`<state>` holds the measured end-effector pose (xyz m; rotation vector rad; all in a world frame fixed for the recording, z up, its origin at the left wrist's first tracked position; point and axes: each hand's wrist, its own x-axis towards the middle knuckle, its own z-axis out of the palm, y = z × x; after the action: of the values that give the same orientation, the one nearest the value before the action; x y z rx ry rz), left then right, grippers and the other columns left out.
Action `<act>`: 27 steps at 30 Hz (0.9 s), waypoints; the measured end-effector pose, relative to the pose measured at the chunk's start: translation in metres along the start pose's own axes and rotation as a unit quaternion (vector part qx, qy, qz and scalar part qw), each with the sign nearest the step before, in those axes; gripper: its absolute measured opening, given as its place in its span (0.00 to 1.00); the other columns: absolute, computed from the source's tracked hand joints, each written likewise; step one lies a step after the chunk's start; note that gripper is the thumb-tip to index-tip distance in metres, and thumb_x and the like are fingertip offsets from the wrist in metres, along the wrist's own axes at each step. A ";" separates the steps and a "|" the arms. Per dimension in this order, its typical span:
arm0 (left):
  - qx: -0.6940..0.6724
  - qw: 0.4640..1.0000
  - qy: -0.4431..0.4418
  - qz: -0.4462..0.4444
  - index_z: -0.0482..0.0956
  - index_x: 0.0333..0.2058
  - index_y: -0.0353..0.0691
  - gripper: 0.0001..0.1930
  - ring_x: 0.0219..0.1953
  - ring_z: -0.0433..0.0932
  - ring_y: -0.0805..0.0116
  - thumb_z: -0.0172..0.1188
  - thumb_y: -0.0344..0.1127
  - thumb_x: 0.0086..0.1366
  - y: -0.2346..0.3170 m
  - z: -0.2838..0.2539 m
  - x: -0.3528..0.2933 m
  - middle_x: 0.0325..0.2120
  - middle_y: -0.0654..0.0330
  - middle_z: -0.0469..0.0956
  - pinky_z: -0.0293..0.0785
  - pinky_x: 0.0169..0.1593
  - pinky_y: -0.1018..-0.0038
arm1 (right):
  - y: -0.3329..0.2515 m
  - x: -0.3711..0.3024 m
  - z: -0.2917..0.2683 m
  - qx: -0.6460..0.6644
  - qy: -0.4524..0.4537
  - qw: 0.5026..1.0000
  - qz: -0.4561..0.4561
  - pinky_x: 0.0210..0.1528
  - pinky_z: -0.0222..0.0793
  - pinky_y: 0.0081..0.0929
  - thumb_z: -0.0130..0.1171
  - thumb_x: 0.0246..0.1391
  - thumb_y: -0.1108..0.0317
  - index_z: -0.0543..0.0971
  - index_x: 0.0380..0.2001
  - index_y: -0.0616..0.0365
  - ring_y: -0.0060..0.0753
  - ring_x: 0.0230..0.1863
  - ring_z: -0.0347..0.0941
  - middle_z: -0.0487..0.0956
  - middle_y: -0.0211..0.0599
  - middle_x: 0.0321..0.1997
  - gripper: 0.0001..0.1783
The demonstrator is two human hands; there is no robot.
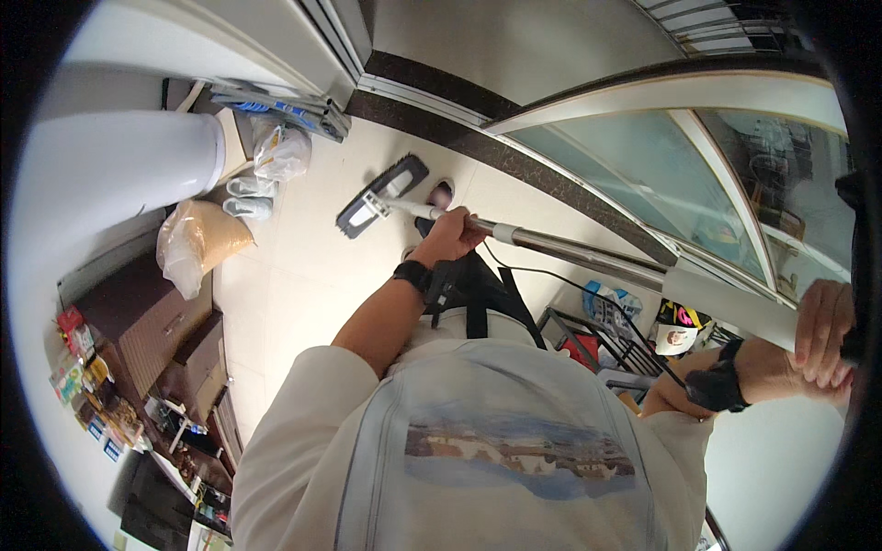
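Observation:
A flat mop with a silver and white pole (588,254) slants across my front, its grey-black fringed head (381,196) resting on the pale tiled floor. My left hand (450,236) is closed round the pole's lower part, with a black band on the wrist. At the far right, raised higher, my right hand (824,335) is closed on the thick white grip at the pole's upper end. The dark rim hides part of that hand. A dark cable hangs beneath the pole. One foot (442,193) shows just right of the mop head.
A sliding glass door (634,174) with a dark stone sill (533,165) stands ahead and right. Along the left are a tied bag (204,241), pale shoes (249,196), a plastic bag (281,150) and a brown cabinet (138,317). A black rack (588,340) stands close on my right.

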<state>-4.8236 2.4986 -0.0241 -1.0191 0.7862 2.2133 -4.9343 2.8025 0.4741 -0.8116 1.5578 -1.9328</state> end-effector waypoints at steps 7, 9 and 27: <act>-0.305 0.950 0.013 -0.064 0.67 0.25 0.35 0.03 0.26 0.71 0.61 0.49 0.27 0.56 -0.070 -0.044 -0.068 0.22 0.55 0.71 0.71 0.34 0.69 | 0.010 -0.060 0.121 0.004 -0.058 0.994 -0.089 0.28 0.67 0.13 0.52 0.47 0.40 0.70 0.09 0.47 0.17 0.10 0.64 0.70 0.21 0.10 0.26; -0.274 0.960 0.019 -0.048 0.67 0.23 0.35 0.04 0.25 0.71 0.61 0.50 0.27 0.56 -0.071 -0.041 -0.079 0.21 0.55 0.71 0.69 0.32 0.68 | 0.013 -0.070 0.154 0.012 -0.094 0.989 -0.111 0.26 0.68 0.13 0.53 0.47 0.40 0.69 0.06 0.47 0.17 0.08 0.64 0.69 0.20 0.07 0.27; -0.058 0.997 0.042 -0.008 0.65 0.30 0.38 0.12 0.27 0.71 0.63 0.50 0.42 0.60 -0.101 0.019 -0.023 0.26 0.59 0.70 0.75 0.31 0.64 | 0.094 -0.186 0.209 -0.142 0.168 0.969 -0.109 0.12 0.56 0.17 0.46 0.54 0.63 0.58 0.05 0.45 0.15 0.05 0.57 0.64 0.20 0.04 0.24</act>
<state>-4.7494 2.5734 -0.0225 -1.1778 0.6897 2.2357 -4.6524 2.7784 0.3914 -0.8329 2.0592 -2.1171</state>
